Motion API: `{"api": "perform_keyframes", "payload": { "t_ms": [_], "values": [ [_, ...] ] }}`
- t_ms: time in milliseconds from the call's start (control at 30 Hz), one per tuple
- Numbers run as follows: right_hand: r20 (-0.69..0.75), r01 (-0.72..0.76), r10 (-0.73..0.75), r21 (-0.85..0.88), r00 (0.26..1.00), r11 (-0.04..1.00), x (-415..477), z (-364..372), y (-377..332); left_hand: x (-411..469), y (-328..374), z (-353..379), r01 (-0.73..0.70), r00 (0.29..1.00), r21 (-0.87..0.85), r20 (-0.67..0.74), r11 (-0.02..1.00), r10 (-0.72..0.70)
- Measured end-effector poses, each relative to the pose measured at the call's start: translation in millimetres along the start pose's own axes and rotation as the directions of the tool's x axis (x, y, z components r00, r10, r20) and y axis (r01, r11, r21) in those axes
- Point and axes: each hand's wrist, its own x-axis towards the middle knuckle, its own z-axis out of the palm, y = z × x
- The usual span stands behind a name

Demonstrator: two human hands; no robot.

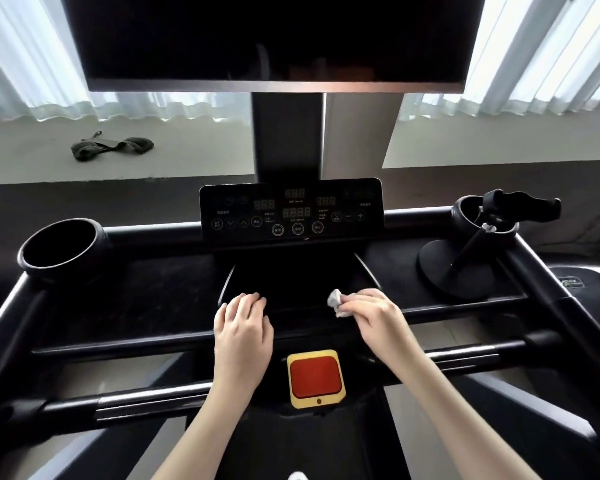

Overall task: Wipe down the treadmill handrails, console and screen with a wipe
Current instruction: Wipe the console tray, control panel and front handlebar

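Right hand pinches the crumpled wipe over the console tray; left hand rests flat, fingers together, beside it.

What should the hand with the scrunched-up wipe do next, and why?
Probably slide the wipe leftward across the sunken tray. The right hand pinches it at the tray's right end, and the left hand rests on the tray's front edge, so it may need to lift clear.
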Motion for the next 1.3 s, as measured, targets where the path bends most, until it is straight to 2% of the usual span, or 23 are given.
{"api": "perform_keyframes", "payload": {
  "t_ms": [100,200,400,533,600,700,767,900,1000,1067,1133,1200,1300],
  "values": [
    [0.057,0.012,-0.017,0.082,0.998,0.997,-1,22,-27,0,0,2,-0.009,1.0,0.01,-0.005,1.0,0.009],
    [0.128,-0.002,-0.017,0.147,0.992,0.989,1,17,-24,0,0,2,-0.005,1.0,0.009,0.01,1.0,0.005],
    [-0.01,-0.117,0.118,0.039,0.993,0.992,-12,1,-14,-1,-2,2,-0.015,1.0,-0.006,0.009,1.0,0.015],
    [0.054,-0.068,0.067,0.016,0.996,0.998,-10,8,-25,0,-2,3,-0.023,1.0,-0.019,0.006,1.0,0.023],
    [0.006,-0.069,0.07,-0.064,0.998,0.996,-13,3,-19,-1,-2,4,-0.067,0.998,-0.037,0.006,0.997,0.068],
    [-0.14,-0.22,0.197,-0.171,0.97,0.961,-18,-2,-4,-1,-2,3,-0.126,0.992,-0.052,0.008,0.991,0.126],
    [-0.159,-0.258,0.231,-0.18,0.96,0.949,-18,1,-6,0,-2,3,-0.131,0.991,-0.057,0.014,0.99,0.132],
    [-0.114,-0.17,0.152,-0.171,0.982,0.97,-14,-2,-15,1,-1,4,-0.135,0.991,-0.044,0.019,0.99,0.136],
    [-0.237,-0.312,0.267,-0.176,0.934,0.934,3,-7,-3,2,-1,4,-0.132,0.991,-0.032,0.017,0.991,0.133],
    [-0.269,-0.368,0.319,-0.157,0.909,0.916,15,-2,-2,2,0,2,-0.127,0.991,-0.034,0.025,0.991,0.128],
    [-0.23,-0.314,0.267,-0.198,0.936,0.929,16,3,-5,2,1,1,-0.125,0.992,-0.038,0.029,0.991,0.126],
    [-0.079,-0.27,0.258,-0.228,0.963,0.936,11,2,-11,2,0,1,-0.119,0.992,-0.04,0.036,0.992,0.121],
    [0.164,-0.233,0.269,-0.211,0.949,0.949,4,-13,-3,3,-1,1,-0.114,0.992,-0.038,0.041,0.993,0.116]
  ]
}}
